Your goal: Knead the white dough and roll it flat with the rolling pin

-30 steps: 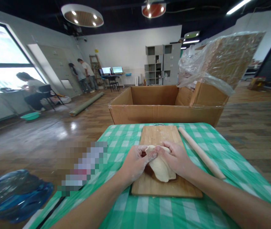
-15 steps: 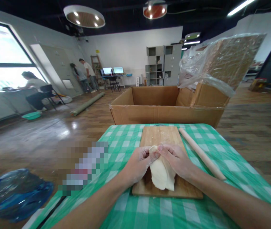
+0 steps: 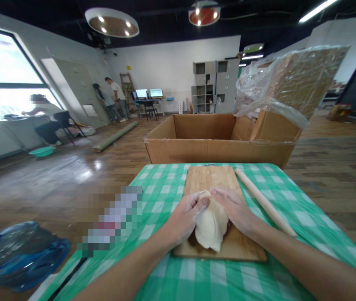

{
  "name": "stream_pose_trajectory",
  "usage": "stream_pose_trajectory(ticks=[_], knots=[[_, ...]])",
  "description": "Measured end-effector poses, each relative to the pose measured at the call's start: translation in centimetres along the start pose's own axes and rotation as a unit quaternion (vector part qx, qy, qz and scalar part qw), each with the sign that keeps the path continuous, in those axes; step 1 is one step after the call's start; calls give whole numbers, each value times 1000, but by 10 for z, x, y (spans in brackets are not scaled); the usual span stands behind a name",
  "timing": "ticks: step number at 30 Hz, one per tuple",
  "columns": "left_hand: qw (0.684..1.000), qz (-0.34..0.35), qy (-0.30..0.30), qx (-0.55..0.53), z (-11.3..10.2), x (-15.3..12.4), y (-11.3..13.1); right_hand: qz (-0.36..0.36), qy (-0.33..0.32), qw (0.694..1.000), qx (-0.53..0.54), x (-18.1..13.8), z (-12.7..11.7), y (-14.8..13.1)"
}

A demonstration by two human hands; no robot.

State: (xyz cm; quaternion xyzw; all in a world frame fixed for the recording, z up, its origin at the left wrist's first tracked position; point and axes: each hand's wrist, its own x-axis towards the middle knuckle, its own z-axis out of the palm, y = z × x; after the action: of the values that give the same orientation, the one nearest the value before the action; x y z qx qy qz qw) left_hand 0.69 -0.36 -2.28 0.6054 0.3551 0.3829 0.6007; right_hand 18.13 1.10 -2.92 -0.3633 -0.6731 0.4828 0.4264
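pale, soft dough (image 3: 211, 225) is held between both hands above the near half of a wooden cutting board (image 3: 211, 179). its long axis runs from the far end, up by the fingertips, toward the person, and the near end hangs down until it seems to meet the board's near edge. the left hand (image 3: 186, 217) is pressed against the dough's left side, with floury fingers curled over the top; the right hand (image 3: 236, 209) is laid along its right side, the thumb meeting the left thumb at the upper tip. the hands are thus drawn together and closed on the dough, one on each flank, neither plainly nearer than the other. the dough lies directly between them and slightly below the fingertips.

the board is set lengthwise on a worktop covered with a green and white checked cloth (image 3: 278, 209). just beside the board, on the right, a wooden rolling pin (image 3: 264, 202) is laid at a slant, apart from the right forearm and untouched. beyond the far edge of the worktop an open cardboard box (image 3: 215, 144) is seen, with a plastic-wrapped carton (image 3: 291, 79) resting on its right corner. a crumpled blue plastic bag (image 3: 18, 255) is seen at the lower left, well apart from the board. farther off, across the wooden floor, other people are seen: one seated by the window (image 3: 44, 121) and two standing by the wall (image 3: 110, 98).
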Motion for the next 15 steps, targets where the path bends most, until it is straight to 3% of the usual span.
stream_pose_trajectory(ticks=[3, 8, 11, 15], knots=[[999, 2, -2, 46, 1, -3, -1, -24, -6, 998, -65, -1, 1, 0], [999, 0, 22, 47, 4, -1, -2, -56, 71, 983, -158, -4, 4, 4], [1000, 3, 21, 11, 7, 1, -2, -53, 116, 980, -150, -3, 4, 6], [1000, 2, 9, -2, 7, 0, -1, -41, 98, 990, -97, 1, 2, 7]])
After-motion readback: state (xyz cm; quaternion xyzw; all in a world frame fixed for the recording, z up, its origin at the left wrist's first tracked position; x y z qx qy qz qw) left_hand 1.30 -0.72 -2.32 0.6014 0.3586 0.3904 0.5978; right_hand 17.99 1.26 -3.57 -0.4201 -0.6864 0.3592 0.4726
